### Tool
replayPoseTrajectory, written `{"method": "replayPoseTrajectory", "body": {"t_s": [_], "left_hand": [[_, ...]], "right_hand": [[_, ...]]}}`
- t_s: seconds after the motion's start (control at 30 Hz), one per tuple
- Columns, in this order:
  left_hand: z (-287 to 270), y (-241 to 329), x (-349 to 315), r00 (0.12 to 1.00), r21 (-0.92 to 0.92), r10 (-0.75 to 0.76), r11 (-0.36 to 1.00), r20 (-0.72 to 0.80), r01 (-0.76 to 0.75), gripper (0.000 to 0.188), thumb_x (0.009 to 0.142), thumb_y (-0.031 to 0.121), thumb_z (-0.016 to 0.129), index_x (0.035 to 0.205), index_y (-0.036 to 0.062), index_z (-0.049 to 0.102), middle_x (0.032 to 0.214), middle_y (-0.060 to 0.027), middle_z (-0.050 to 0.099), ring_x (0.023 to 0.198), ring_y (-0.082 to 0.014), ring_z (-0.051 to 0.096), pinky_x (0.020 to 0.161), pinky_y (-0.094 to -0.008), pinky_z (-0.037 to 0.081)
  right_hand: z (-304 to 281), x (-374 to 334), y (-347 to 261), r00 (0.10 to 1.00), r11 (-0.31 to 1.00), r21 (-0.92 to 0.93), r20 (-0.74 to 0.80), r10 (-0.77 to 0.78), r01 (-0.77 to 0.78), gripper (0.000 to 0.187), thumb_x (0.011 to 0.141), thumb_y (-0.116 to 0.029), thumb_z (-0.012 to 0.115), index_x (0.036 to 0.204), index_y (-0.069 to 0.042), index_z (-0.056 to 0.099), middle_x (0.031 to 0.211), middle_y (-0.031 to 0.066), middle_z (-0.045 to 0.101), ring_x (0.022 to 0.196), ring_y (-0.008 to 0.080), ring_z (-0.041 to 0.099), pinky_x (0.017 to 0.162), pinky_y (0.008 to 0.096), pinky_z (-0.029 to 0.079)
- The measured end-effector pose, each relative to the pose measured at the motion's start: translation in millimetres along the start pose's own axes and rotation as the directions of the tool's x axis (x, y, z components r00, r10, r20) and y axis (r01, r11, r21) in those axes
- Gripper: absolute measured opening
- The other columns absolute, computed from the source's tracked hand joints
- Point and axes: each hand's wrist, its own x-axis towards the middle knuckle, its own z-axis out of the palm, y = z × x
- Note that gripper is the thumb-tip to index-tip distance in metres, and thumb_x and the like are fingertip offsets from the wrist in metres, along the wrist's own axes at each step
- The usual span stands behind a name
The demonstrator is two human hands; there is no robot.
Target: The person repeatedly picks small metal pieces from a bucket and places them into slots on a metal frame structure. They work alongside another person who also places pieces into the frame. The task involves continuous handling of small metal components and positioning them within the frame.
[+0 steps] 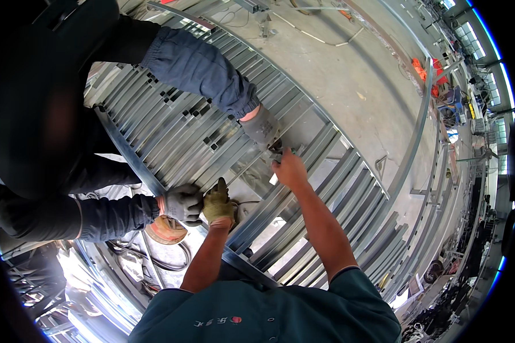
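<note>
My left hand [217, 207], in a yellow-green work glove, is curled over the near steel rail [133, 155] of a large metal frame, with one finger pointing up. Right beside it rests a co-worker's grey-gloved hand [183, 204]. My bare right hand [290, 170] reaches across the frame with its fingers closed together. It meets the co-worker's other grey-gloved hand [261, 127] at a small dark piece [277, 146] between the bars. What my right fingers hold is hidden. Parallel square steel tubes [320, 163] lie across the frame on both sides of our hands.
The co-worker leans in from the left in blue sleeves [197, 68]. Below the frame on the left are a round reddish-brown object [166, 230] and dark cables [174, 264]. Curved in the fisheye view, a long steel bar [416, 146] stands off to the right, near orange items [420, 70].
</note>
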Motion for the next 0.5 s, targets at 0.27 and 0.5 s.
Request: {"method": "replayPoseTrajectory", "body": {"t_s": [0.27, 0.5], "left_hand": [[5.5, -14.0, 3.1, 0.989, 0.019, 0.115, 0.993, -0.095, -0.114, 0.033, 0.094, 0.011, 0.065, 0.127, 0.0148, 0.063, 0.103, -0.0153, 0.074, 0.093, -0.0414, 0.070, 0.075, -0.0533, 0.055], [1.8, -11.0, 0.7, 0.979, 0.042, 0.139, 0.990, -0.150, -0.134, 0.033, 0.092, 0.014, 0.067, 0.125, 0.0171, 0.065, 0.101, -0.0137, 0.075, 0.090, -0.0395, 0.071, 0.075, -0.0535, 0.055]], "right_hand": [[-8.4, 16.1, -26.8, 0.984, 0.992, -0.118, 0.176, -0.033, 0.054, 0.039, 0.086, -0.029, 0.076, 0.112, -0.003, 0.064, 0.101, 0.0228, 0.075, 0.098, 0.0434, 0.072, 0.082, 0.0551, 0.058], [15.3, 0.2, -74.3, 0.952, 0.963, -0.141, 0.238, -0.194, 0.231, 0.035, 0.086, -0.030, 0.077, 0.111, -0.007, 0.067, 0.103, 0.0192, 0.075, 0.097, 0.0396, 0.074, 0.081, 0.0511, 0.060]]}}
